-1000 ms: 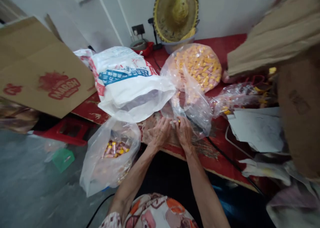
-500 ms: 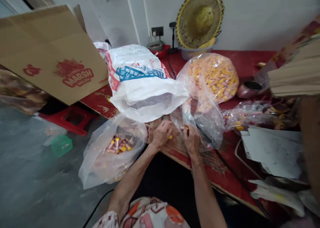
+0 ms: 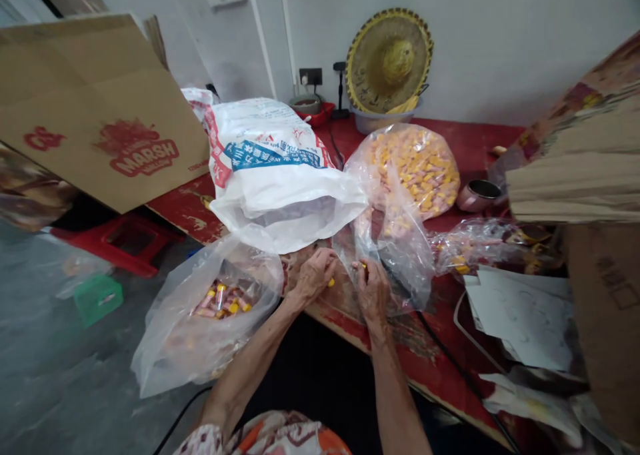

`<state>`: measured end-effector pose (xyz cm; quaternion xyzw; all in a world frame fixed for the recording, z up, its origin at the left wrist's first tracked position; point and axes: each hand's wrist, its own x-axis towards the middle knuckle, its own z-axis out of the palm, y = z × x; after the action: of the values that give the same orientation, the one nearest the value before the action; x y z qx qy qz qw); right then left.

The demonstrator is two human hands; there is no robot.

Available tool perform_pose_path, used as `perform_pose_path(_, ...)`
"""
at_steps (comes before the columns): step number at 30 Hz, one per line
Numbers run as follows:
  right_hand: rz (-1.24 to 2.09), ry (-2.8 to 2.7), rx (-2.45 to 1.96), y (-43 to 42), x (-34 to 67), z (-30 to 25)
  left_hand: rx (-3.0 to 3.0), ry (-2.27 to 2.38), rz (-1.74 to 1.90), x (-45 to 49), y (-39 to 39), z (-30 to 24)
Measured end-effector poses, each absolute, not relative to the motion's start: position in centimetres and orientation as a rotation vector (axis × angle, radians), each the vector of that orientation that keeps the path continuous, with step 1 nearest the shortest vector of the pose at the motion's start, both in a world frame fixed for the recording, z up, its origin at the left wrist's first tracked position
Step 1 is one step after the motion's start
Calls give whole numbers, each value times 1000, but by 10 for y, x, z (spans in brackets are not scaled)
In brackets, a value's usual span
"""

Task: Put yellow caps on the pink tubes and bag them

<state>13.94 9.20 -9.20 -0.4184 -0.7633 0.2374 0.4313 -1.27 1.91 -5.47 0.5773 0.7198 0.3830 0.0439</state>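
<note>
Now the right hand [image 3: 373, 285] has thumb and finger closed on a small yellow piece [image 3: 363, 266], just above the worn front of the table [image 3: 475, 155]. The left hand [image 3: 314, 273] is curled nearby, with a yellow cap [image 3: 331, 282] showing just under its fingers; whether it grips the cap or only covers it, I cannot tell. A second ago the hands are almost touching; now a gap of bare wood lies between them, much as half a second ago.

Left of the left hand, an open bag [image 3: 167, 355] hangs at the table edge, pink and yellow tubes [image 3: 220, 302] in it. Beyond the hands lies a white sack [image 3: 300, 162], its mouth towards them, and to its right a clear bag [image 3: 415, 168] full of pink and yellow pieces. Beside that bag stands a cup [image 3: 477, 195], hidden behind cardboard [image 3: 575, 162] a second ago and visible now.
</note>
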Motion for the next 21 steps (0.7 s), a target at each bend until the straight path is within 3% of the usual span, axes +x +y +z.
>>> perform_pose_path(5, 584, -1856, -1062, 92, 139, -93, 1791, 2266, 1200, -4, 22, -46)
perform_pose_path(12, 613, -1860, -1073, 94, 138, -95, 1876, 2242, 746, -3, 31, -49)
perform_pose_path(21, 533, -1893, -1078, 97, 140, -98, 1752, 2282, 1111, -3, 15, -56)
